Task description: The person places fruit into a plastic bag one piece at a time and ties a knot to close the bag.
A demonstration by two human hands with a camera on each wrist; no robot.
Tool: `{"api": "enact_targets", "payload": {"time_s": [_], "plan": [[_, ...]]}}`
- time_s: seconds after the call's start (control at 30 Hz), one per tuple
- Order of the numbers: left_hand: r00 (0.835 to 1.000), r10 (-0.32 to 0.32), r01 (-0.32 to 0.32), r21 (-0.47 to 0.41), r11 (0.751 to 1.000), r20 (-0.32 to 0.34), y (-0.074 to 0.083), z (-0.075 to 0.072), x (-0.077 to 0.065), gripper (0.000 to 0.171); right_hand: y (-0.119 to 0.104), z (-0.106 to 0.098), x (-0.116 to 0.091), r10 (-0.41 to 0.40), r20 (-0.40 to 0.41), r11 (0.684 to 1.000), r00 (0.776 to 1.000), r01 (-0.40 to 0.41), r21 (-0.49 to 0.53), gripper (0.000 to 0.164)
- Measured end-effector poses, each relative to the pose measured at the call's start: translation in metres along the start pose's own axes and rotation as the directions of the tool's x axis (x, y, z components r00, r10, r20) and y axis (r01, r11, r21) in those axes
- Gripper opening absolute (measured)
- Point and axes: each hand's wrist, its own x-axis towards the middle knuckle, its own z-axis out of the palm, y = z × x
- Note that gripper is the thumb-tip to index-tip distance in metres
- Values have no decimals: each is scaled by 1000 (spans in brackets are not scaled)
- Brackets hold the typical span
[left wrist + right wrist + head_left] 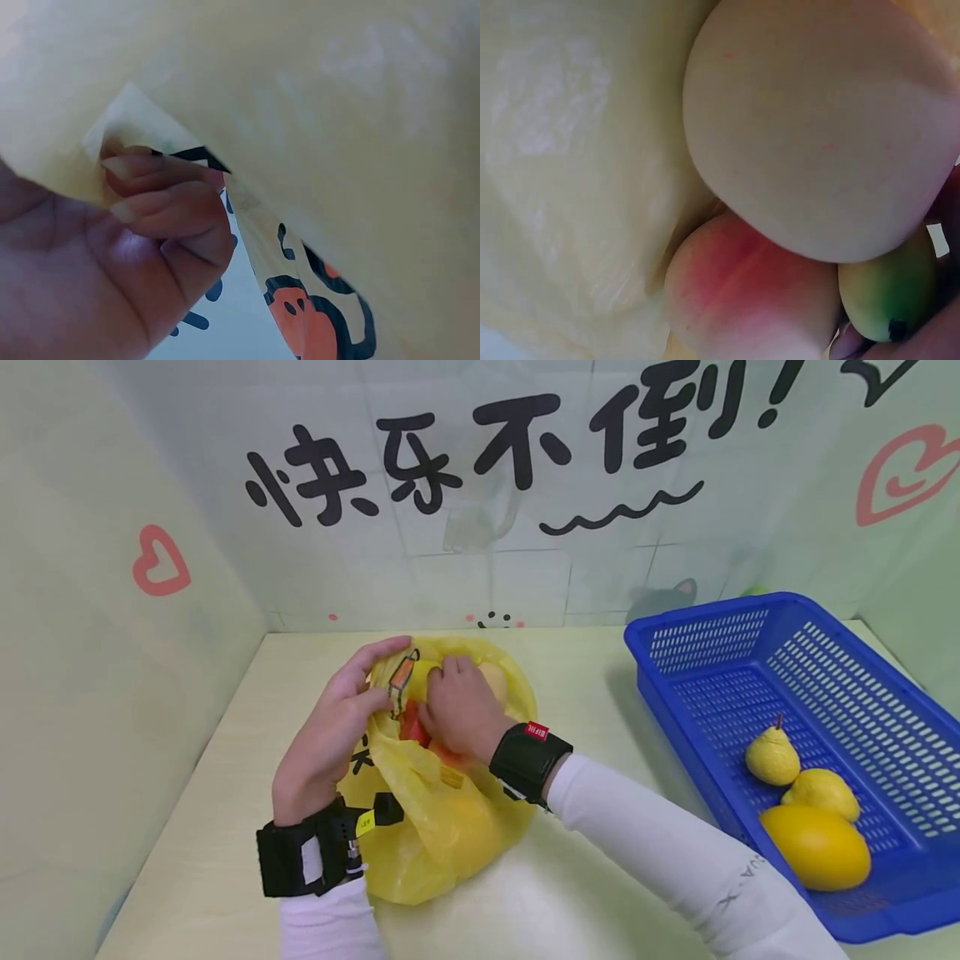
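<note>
Pear [772, 758], lemon [823, 792] and mango [816, 850] are basketed, peaches [817, 127] left in the bag [442, 827] pinched by left grip [330, 727]; whether right grip [465, 706] grasps cannot be told.

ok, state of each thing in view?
Yellow bag: mouth open, fruit inside
Left hand: pinching the bag's edge
Right hand: inside the bag, grip unclear
Blue basket: upright, part-filled
Pear: stem up, in basket
Large yellow fruit: lying in basket
Smaller yellow fruit: lying between them
</note>
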Motion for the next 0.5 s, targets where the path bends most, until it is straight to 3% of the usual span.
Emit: {"api": "enact_targets", "payload": {"time_s": [0.23, 0.5], "plan": [[1000, -1, 1, 10, 1000, -10, 1, 0, 0, 63, -5, 3, -3, 43, -14, 999, 999, -43, 9, 53], [1000, -9, 8, -6, 1000, -6, 1, 0, 0, 63, 0, -3, -5, -13, 47, 1000, 999, 13, 0, 52]]}}
